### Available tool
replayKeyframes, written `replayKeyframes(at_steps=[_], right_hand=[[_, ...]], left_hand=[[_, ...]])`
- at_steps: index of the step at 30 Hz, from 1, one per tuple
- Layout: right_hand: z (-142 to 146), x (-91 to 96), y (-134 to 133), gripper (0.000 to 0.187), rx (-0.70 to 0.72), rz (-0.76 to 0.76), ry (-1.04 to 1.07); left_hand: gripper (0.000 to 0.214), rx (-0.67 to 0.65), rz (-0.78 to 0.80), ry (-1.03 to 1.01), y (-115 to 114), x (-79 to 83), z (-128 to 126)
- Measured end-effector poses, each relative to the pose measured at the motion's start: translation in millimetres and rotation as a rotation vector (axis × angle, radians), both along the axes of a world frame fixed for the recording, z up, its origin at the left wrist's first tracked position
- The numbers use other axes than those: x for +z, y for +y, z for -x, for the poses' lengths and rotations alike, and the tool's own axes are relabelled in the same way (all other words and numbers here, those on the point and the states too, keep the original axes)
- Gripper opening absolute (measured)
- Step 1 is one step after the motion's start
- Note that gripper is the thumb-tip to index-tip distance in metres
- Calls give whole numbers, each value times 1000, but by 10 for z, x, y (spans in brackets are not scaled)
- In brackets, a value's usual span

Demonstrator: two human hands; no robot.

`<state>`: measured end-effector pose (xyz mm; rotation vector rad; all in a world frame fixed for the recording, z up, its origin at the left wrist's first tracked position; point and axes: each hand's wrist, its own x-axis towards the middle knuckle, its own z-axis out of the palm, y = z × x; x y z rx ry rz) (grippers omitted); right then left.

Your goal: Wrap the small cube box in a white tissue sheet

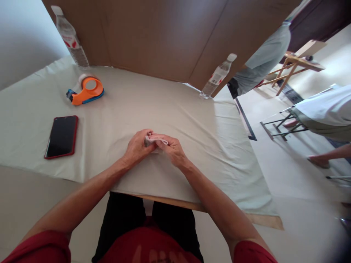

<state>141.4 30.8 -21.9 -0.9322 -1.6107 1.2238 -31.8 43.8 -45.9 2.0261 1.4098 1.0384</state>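
My left hand (139, 145) and my right hand (174, 150) meet over the near middle of the cloth-covered table. Between them is a small, whitish, soft-looking folded piece (157, 138), with a narrow loop at its right end. The fingers of both hands are closed on it, the right ones pinching near the loop. Something greyish shows at its left end against my left fingers. Much of the piece is hidden by the hands, so its exact kind cannot be made out.
An orange tape dispenser (89, 90) and a red-edged phone (61, 137) lie on the left. Water bottles stand at back left (71, 40) and back right (218, 77) before a cardboard screen (153, 40). The pale tablecloth (192, 117) is wrinkled. Other people sit at right.
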Motion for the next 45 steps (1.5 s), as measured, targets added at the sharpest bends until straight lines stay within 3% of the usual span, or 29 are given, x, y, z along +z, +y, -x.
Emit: replayKeyframes(at_steps=[4, 10, 12, 15, 17, 23, 26, 31, 34, 39, 42, 45], right_hand=[[-94, -181, -177, 28, -30, -273, -200], [-169, -356, -207, 37, -15, -412, -307], [-181, -362, -187, 37, -2, -432, -315], [-207, -365, -170, 36, 22, -457, -332], [-226, -376, -166, 37, 35, -478, -361], [-217, -370, -123, 42, 44, -570, -389], [-182, -249, -46, 37, 15, -456, -362], [-129, -16, 161, 23, 76, 11, -236], [-86, -8, 283, 28, 148, 199, -99], [-4, -119, 404, 34, 105, 309, 38], [11, -148, 410, 40, 28, 327, 72], [-14, -144, 384, 61, 25, 357, 128]], left_hand=[[32, -71, -32, 82, 32, -19, 14], [24, -292, 4, 46, 72, 107, 114], [32, -434, 90, 62, 94, 199, 210], [63, -604, 156, 136, 118, 277, 335], [68, -612, 112, 143, 122, 260, 351], [39, -493, 1, 75, 120, 129, 212], [38, -411, 61, -15, 119, 168, 184], [32, -185, 431, -145, 106, 287, 175], [42, -176, 495, -129, 123, 317, 204], [49, -264, 494, -42, 182, 341, 296], [47, -214, 477, 0, 203, 340, 308], [50, -155, 499, -59, 218, 310, 298]])
